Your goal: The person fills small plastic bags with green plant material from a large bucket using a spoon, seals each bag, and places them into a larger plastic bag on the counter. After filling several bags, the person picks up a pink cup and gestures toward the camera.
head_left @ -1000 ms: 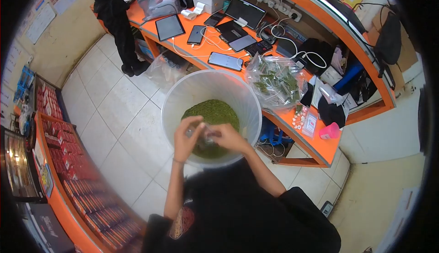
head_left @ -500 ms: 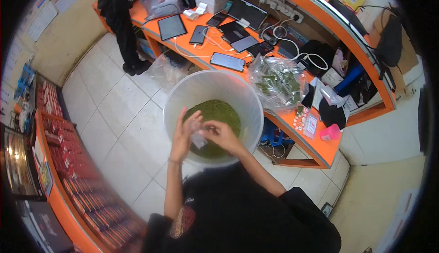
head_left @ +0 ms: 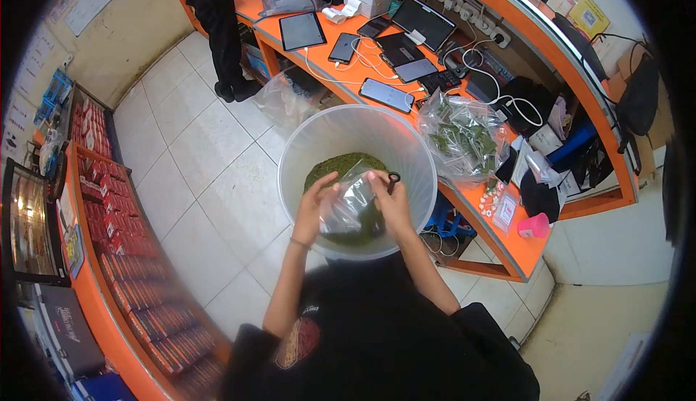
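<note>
Over the mouth of the bucket (head_left: 288,172), holding a clear bag (head_left: 350,211) up between both hands. Pinching its left side with the left hand (head_left: 314,205), fingers curled in; pinching its right side with the right hand (head_left: 395,209), also gripping a black ring-ended handle (head_left: 394,177). Lower end of handle: cannot tell. Dark green patch (head_left: 372,221) at bag's lower right: inside or behind, cannot tell.

Handling, judging by looks: very light, thin, limp, probably slippery, prone to creasing and clinging to itself. Best taken by the edges with fingertips, no hard tugging.

Below, at bucket bottom: loose green powder (head_left: 337,163), likely easy to spill. Right of bucket, on the orange surface (head_left: 518,250): bulky plastic sack (head_left: 442,122) of green pieces (head_left: 475,136), then a pink cup (head_left: 534,225) nearer the end. Behind bucket: phone (head_left: 387,95). Well apart, upper left: another person's dark-clad legs (head_left: 226,38).

Versus half a second ago: bag spread broader instead of bunched small, hands farther apart, ring-ended handle now plain at right hand, whole scene shifted rightward in view.
</note>
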### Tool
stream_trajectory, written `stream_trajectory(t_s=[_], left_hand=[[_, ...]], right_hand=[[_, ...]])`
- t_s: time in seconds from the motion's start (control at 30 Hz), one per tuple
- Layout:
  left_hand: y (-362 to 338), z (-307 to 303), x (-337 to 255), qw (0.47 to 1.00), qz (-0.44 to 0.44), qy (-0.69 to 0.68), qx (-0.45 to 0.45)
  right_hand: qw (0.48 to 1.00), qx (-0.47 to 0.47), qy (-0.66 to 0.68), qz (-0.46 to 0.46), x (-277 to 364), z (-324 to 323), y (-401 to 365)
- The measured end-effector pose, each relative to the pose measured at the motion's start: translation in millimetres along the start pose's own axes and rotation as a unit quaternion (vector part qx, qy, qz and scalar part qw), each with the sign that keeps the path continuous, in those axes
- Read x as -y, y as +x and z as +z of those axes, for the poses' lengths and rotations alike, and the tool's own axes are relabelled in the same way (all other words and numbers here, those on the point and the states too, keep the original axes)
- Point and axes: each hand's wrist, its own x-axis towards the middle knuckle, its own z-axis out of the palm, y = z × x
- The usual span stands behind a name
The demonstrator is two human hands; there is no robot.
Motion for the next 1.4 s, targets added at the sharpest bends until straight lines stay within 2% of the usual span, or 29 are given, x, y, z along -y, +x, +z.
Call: stream_trajectory(t_s=[0.07, 0.1, 0.13, 0.2, 0.27, 0.33, 0.37, 0.53, 0.67, 0.7, 0.73, 0.77, 0.8, 0.83, 0.87, 0.9, 0.93, 1.0, 1.17, 1.23, 1.3, 1.37, 1.4], left_hand=[[4, -3, 1, 0.998, -0.064, -0.002, 0.022], [-1, 1, -14, 0.988, -0.130, -0.063, 0.046], [-3, 4, -17, 0.988, -0.131, -0.063, 0.046], [-8, 18, -19, 0.946, -0.188, -0.265, 0.015], [-13, 33, -21, 0.944, -0.217, -0.248, 0.001], [-14, 38, -13, 0.988, -0.132, -0.074, 0.035], [-5, 27, 5, 0.989, -0.114, -0.087, 0.028], [-4, 18, 3, 0.990, -0.063, -0.118, -0.054], [-3, 16, 4, 0.994, -0.012, -0.069, -0.082], [-2, 16, 3, 0.993, 0.009, -0.067, -0.092], [-3, 16, 1, 0.993, 0.010, -0.067, -0.093], [-3, 16, 0, 0.994, 0.031, 0.005, -0.109], [-4, 17, -1, 0.988, 0.050, 0.076, -0.125], [-5, 18, 0, 0.988, 0.050, 0.076, -0.125], [-5, 19, 1, 0.981, 0.089, 0.114, -0.128], [-7, 22, -5, 0.971, 0.128, 0.153, -0.130], [-9, 24, -11, 0.971, 0.128, 0.154, -0.129], [-17, 27, -25, 0.954, 0.108, 0.250, -0.128], [-13, 19, -12, 0.975, 0.092, 0.185, -0.077], [-14, 19, -12, 0.983, 0.081, 0.156, -0.060], [-15, 18, -12, 0.922, 0.170, 0.348, -0.015], [-14, 18, -5, 0.902, 0.184, 0.391, -0.006], [-14, 18, -3, 0.880, 0.196, 0.433, 0.006]], right_hand=[[1.000, -0.006, 0.005, -0.006, -1, -1, -1], [0.999, -0.035, 0.020, -0.003, -4, -1, 0], [0.997, -0.063, 0.035, 0.001, -5, 1, 0], [0.994, -0.086, 0.058, 0.013, -4, 9, -7], [0.990, -0.109, 0.080, 0.027, -4, 16, -9], [0.983, -0.099, 0.150, 0.043, -6, 19, -7], [0.983, -0.099, 0.150, 0.044, -8, 17, -7], [0.983, -0.056, 0.165, 0.056, -13, 1, -1], [0.984, -0.088, 0.135, 0.077, -10, 6, -1], [0.983, -0.167, 0.013, -0.073, -9, 11, 2], [0.940, -0.238, -0.110, -0.220, -7, 14, 3], [0.954, -0.209, -0.122, -0.176, -3, 10, -5], [0.954, -0.209, -0.122, -0.176, 0, 10, -8], [0.959, -0.113, -0.159, -0.205, 2, 11, -9], [0.953, -0.016, -0.194, -0.231, 5, 11, -12], [0.944, -0.001, -0.218, -0.247, 15, 16, -17], [0.944, -0.002, -0.217, -0.247, 13, 16, -17], [0.949, 0.044, -0.225, -0.216, 8, 17, -16], [0.950, 0.091, -0.241, -0.178, 12, 9, -13], [0.948, 0.138, -0.225, -0.181, 15, 9, -13], [0.936, 0.169, -0.254, -0.175, 13, 5, -11], [0.922, 0.201, -0.284, -0.171, 9, 5, -11], [0.914, 0.149, -0.324, -0.194, 6, 7, -13]])
